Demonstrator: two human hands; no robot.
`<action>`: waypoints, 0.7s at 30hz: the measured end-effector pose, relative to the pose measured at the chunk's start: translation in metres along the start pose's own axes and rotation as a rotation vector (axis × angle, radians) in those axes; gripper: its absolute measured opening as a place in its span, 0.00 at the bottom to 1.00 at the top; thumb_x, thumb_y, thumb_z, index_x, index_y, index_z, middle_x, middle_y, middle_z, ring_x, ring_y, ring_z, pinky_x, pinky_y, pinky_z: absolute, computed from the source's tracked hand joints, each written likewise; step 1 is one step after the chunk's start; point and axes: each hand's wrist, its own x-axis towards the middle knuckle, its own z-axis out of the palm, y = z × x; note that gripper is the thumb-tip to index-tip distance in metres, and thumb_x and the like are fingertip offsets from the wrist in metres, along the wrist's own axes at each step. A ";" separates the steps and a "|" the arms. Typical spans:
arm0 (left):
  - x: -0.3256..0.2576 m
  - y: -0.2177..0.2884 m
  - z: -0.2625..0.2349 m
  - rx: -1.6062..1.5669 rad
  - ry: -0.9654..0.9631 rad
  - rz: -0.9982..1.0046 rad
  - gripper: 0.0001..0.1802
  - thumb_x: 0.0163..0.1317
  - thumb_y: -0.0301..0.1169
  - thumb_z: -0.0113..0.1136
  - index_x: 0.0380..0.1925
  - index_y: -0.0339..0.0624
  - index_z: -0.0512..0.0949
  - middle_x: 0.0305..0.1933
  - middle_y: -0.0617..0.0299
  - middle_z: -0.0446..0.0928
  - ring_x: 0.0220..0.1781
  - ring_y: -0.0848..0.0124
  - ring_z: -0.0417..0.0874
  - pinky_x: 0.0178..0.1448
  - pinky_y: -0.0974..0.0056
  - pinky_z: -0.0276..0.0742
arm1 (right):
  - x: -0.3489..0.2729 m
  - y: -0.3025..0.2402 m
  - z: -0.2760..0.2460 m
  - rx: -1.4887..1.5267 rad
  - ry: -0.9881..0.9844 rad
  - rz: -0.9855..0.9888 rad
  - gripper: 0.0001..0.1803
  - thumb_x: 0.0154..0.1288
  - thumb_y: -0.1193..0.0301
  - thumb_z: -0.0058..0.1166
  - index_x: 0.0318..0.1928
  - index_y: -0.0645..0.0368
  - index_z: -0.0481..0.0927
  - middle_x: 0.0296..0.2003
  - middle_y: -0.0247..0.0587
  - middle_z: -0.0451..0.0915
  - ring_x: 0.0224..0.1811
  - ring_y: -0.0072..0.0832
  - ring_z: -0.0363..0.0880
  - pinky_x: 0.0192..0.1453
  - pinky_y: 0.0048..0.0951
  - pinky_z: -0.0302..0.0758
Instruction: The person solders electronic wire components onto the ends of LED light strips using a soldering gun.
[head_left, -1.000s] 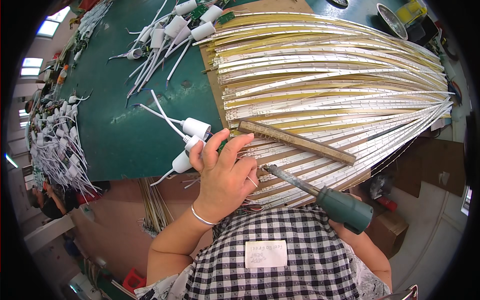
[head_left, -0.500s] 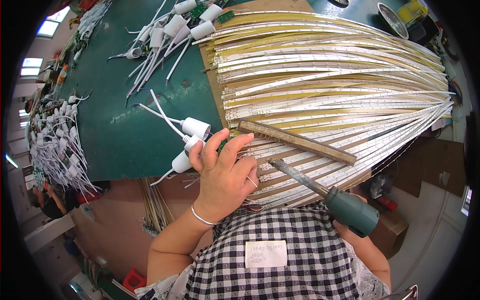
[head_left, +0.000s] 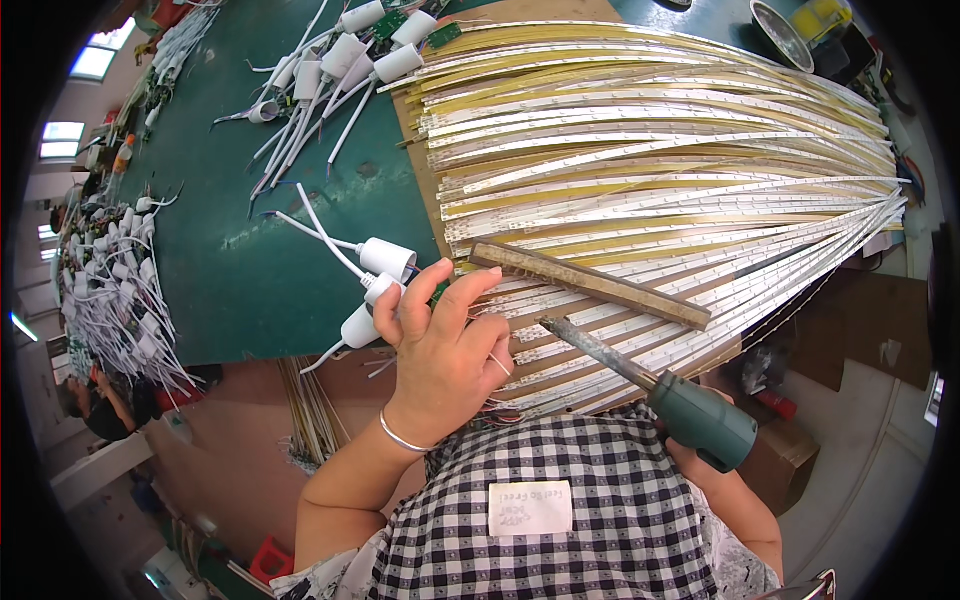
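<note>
Hands: 2. L hand (head_left: 445, 350), ctr frame, is curling w/ thumb + index close together; what it's pinching is hidden, can't tell. R hand (head_left: 685, 460), lower R of ctr, is gripping green handle of 1 soldering iron (head_left: 705, 422); tip is pointing up-L near strip ends, contact unclear.
White caps (head_left: 388, 258) w/ cables: 3 lying just L of L hand; approx. 8 more clustering top L of ctr. Far-L pile (head_left: 110, 270): too dense to count.
Green boards (head_left: 443, 36): 2 showing in top cluster, 1 partly behind L fingers.
LED strips (head_left: 650, 150): dozens, fanning ctr to R.
Wooden bar (head_left: 590, 286): 1, lying aslant across strips.
Label (head_left: 530, 508): 1, white, on checked apron (head_left: 420, 530), bottom ctr, bearing short inverted lettering.
</note>
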 end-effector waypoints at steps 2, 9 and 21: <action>0.000 0.000 0.000 -0.013 0.009 -0.006 0.06 0.41 0.29 0.63 0.19 0.52 0.74 0.55 0.71 0.71 0.62 0.61 0.61 0.64 0.48 0.42 | 0.001 0.001 -0.003 -0.072 -0.011 -0.040 0.16 0.55 0.67 0.58 0.43 0.61 0.79 0.39 0.43 0.80 0.40 0.36 0.80 0.46 0.32 0.76; 0.001 -0.001 0.000 0.011 -0.002 0.007 0.08 0.39 0.27 0.64 0.19 0.53 0.75 0.55 0.70 0.71 0.63 0.58 0.60 0.63 0.49 0.44 | 0.005 0.003 -0.004 -0.132 -0.016 -0.161 0.15 0.53 0.71 0.58 0.42 0.62 0.78 0.38 0.44 0.80 0.39 0.39 0.80 0.44 0.33 0.76; 0.001 0.000 0.000 0.018 0.014 0.003 0.07 0.39 0.27 0.64 0.20 0.52 0.75 0.54 0.69 0.71 0.63 0.58 0.60 0.63 0.48 0.44 | 0.004 0.000 -0.004 0.000 -0.038 -0.020 0.14 0.53 0.71 0.57 0.42 0.62 0.78 0.37 0.44 0.80 0.38 0.40 0.79 0.43 0.34 0.75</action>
